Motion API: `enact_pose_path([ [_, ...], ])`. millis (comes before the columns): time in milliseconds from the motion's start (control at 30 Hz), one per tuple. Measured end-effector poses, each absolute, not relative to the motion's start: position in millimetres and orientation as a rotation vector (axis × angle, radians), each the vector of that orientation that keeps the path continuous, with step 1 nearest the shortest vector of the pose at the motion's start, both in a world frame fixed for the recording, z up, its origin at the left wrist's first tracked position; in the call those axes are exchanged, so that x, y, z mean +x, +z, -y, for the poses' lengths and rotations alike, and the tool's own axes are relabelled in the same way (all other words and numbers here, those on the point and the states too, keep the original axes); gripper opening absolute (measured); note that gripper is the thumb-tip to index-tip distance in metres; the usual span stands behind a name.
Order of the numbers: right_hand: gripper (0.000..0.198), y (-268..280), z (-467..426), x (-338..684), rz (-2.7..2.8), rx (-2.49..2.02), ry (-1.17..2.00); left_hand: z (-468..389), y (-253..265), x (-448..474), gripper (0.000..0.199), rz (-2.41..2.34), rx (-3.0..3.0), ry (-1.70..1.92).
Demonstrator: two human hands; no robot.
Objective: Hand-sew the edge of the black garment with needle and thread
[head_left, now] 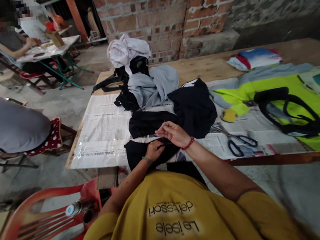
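Brick-wall workshop, wooden table covered in newspaper. Black cloth hangs over the near edge. Left hand curled shut, gripping the cloth at that edge. Right hand just above it, thumb and forefinger pinched; needle or thread too small to make out. Scissors near the near edge, right of the hands. Cloth's lower part hidden behind the forearms.

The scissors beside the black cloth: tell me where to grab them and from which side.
Take the scissors by their dark loop handles, which lie nearest the table's front edge. Probably best to come from the front with the right hand, since the blades point away toward the yellow pad.
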State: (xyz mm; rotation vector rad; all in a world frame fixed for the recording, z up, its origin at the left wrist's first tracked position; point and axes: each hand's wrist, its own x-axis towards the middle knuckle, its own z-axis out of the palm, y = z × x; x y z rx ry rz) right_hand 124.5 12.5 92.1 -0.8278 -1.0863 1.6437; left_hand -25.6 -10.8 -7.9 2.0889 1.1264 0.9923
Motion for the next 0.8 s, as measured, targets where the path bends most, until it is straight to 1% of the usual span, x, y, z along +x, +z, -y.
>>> enact_pose_path([
  [133, 0.013, 96.8, -34.1, 146.2, 1.774, -0.998, 0.902, 10.8, -10.2, -26.0, 0.011, -1.158, 2.085, 1.002],
  [200, 0.014, 102.5, -43.2, 162.1, 2.013, -0.972, 0.626, 10.9, -10.6, -26.1, 0.010, -1.164, 2.074, 1.007],
  [267, 0.016, 111.4, -48.1, 176.8, 2.096, -0.959, 0.424, 11.0, -10.4, -26.1, 0.010, -1.171, 2.071, 0.998],
  [433, 0.021, 143.6, -54.8, 206.1, 2.066, -1.022, 0.071, 11.4, -9.3, -26.0, 0.009, -1.168, 2.080, 0.989],
  [633, 0.023, 176.3, -93.0, 252.4, 2.294, -0.998, -0.329, 11.6, -9.2, -26.1, 0.010, -1.164, 2.085, 0.998],
  [800, 0.025, 196.8, -124.0, 297.1, 2.348, -1.233, -0.585, 11.3, -10.1, -27.1, 0.010, -1.187, 2.071, 0.981],
])
